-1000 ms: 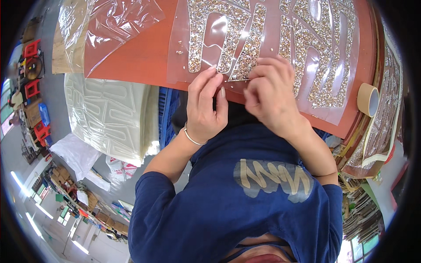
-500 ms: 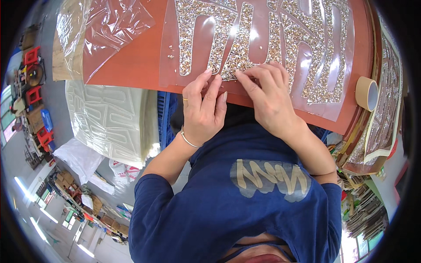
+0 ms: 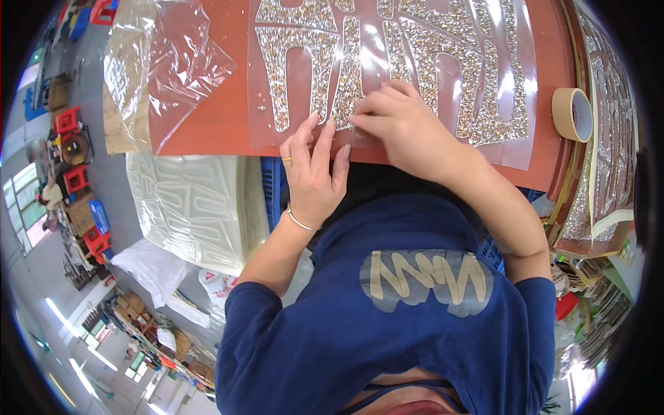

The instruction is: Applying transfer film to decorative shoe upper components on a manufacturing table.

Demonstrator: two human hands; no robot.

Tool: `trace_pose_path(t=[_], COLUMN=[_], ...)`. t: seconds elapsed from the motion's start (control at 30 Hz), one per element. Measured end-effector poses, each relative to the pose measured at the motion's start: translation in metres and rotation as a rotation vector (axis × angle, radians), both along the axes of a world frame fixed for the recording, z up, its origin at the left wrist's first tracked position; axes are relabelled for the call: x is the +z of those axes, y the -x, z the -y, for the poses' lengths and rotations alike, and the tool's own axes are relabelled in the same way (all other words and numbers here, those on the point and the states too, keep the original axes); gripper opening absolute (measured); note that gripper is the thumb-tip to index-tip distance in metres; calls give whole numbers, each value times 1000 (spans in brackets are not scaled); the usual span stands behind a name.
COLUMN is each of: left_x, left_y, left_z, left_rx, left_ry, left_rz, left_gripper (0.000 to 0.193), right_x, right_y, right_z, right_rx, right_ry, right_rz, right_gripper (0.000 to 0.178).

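Observation:
A clear plastic sheet lies on the red-brown table, covered with glittering panels of small gold, brown and silver stones. My left hand has its fingers apart, two fingertips resting at the lower edge of a middle panel; a ring and a bangle are on this side. Across from it, my right hand bends over the same edge with thumb and fingers brought together. Whatever is between those fingertips, if anything, is too small to make out. A few loose stones lie left of the panels.
A roll of tan tape stands on the table's right side. Crumpled clear film covers the table's left end. Below it sits a stack of pale moulded sheets beside a blue crate. More glittering sheets lie far right.
The view has shifted, so the sheet appears further left. My right hand has moved left toward my left hand, its fingers now closer together. My left hand stays at the panel's edge.

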State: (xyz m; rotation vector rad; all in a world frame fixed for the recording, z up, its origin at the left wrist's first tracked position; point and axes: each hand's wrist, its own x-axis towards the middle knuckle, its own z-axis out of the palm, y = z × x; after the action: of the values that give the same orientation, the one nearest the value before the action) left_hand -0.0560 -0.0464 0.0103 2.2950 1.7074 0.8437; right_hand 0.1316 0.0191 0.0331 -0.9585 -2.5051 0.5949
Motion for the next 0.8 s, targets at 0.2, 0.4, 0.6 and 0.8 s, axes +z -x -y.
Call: trace_pose_path(t=[0.2,0.4,0.6,0.8], left_x=[-2,4,11,-11], left_y=[5,1,2,4], left_z=[0,-12,-6,14], left_rx=[41,16,-58,17], left_ry=[-19,21,-26,-22], left_rz=[36,-34,-179,100], left_gripper=[32,25,32,35], right_x=[31,4,-12,-24], right_y=[-147,-376,-402,-406], right_z=[59,164,190,185], right_rx=[-796,-1433,-1263,-1216], right_ry=[-134,-17,84,17], right_rz=[-382,8,428,589], right_gripper=[24,21,22,23])
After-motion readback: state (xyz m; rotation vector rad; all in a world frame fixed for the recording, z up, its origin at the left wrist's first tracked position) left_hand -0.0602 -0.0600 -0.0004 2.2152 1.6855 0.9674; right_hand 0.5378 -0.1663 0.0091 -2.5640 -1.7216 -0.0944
